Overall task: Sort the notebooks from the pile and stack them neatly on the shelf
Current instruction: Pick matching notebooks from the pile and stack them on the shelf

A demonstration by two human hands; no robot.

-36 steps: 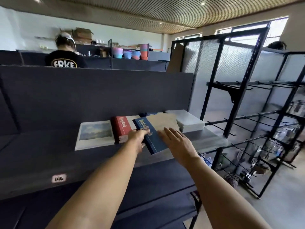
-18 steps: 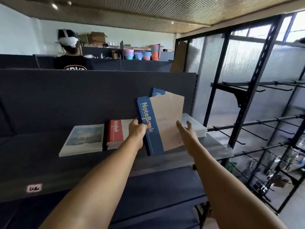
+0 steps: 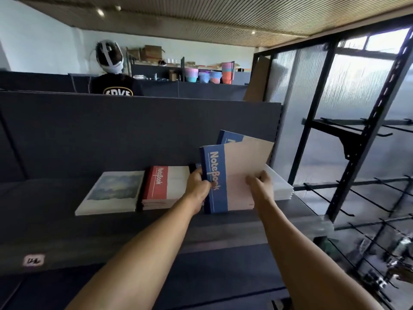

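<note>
- Hands first: your left hand (image 3: 197,186) grips the blue spine edge of the blue-and-tan notebooks (image 3: 232,175), thumb on the front cover, while your right hand (image 3: 260,185) pinches the tan part of the front cover with curled fingers.
- You hold at least two of these notebooks upright, tilted slightly right, their lower edge just above or on the shelf (image 3: 55,220); you cannot tell whether it touches. A second blue corner peeks out behind the front one, and any further copies are hidden.
- Left of your left hand lies one stack of red-and-white notebooks (image 3: 166,186), flat on the shelf. Its page edges show several copies, too fine to count.
- Further left, just beside the red stack, sits one flat stack with a cloudy blue picture cover (image 3: 116,191); how many lie in it is hard to make out.
- Behind your right hand is one stack of white notebooks (image 3: 281,189), mostly covered by the held notebooks and your wrist.
- A small white label (image 3: 34,260) sits on the shelf's front edge; its marks are unreadable.
- To your right stands a black metal rack (image 3: 312,130), cut off by the frame edge, with blurred items low down.
- Beyond the dark partition one person (image 3: 112,86) wears a head rig; only the head and shoulders show.
</note>
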